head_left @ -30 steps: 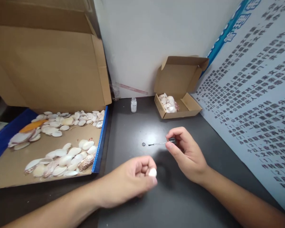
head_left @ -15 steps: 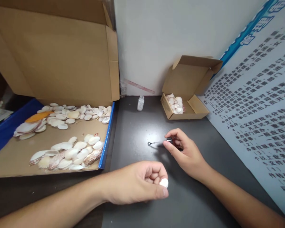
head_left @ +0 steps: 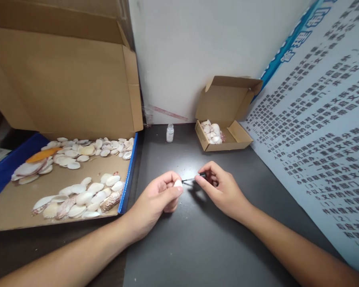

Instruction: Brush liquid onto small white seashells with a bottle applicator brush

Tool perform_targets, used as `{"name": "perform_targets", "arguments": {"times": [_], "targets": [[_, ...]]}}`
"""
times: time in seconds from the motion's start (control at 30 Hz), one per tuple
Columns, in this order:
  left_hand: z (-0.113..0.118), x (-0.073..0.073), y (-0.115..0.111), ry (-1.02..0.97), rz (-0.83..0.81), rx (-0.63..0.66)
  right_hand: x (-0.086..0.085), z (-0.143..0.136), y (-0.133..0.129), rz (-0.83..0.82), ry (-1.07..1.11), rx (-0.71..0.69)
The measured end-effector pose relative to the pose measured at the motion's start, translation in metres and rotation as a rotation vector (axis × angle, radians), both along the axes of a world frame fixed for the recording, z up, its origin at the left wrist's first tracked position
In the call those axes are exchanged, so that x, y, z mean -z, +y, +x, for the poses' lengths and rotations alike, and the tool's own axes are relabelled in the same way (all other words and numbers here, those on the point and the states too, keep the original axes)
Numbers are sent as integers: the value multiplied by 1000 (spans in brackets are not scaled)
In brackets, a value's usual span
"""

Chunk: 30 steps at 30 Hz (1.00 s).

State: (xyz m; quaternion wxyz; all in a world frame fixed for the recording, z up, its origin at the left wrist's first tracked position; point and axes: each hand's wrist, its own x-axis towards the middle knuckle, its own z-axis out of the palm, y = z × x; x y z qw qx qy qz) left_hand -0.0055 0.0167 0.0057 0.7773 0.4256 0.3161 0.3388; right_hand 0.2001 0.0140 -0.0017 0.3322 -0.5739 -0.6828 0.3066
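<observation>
Between the thumb and fingers of my left hand is a small white seashell, partly covered by the fingertips. My right hand pinches the black cap of an applicator brush. Its thin stem points left, and the tip meets the shell's edge or lies right beside it; I cannot tell which. Behind the hands a small clear glass bottle with a white label stands upright and uncapped on the dark table.
At left an open blue-edged cardboard box holds many pale seashells in two groups, and an orange piece. A smaller open carton with shells stands at back right. A printed sheet leans along the right side.
My left hand has moved up and away from me with the shell, bringing it to the brush tip. My right hand still holds the brush. The whole view has shifted slightly.
</observation>
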Motion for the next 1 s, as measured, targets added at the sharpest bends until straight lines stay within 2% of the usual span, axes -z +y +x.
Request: {"name": "perform_targets", "arguments": {"times": [0.27, 0.43, 0.73, 1.0], "targets": [[2, -3, 2, -56, -83, -115, -2, 0, -2, 6, 46, 30], [2, -4, 2, -54, -122, -98, -3, 2, -3, 27, 94, 69], [4, -7, 3, -52, -147, -116, 1, -1, -1, -7, 11, 11], [4, 0, 4, -58, -80, -130, 0, -2, -3, -32, 27, -4]]}}
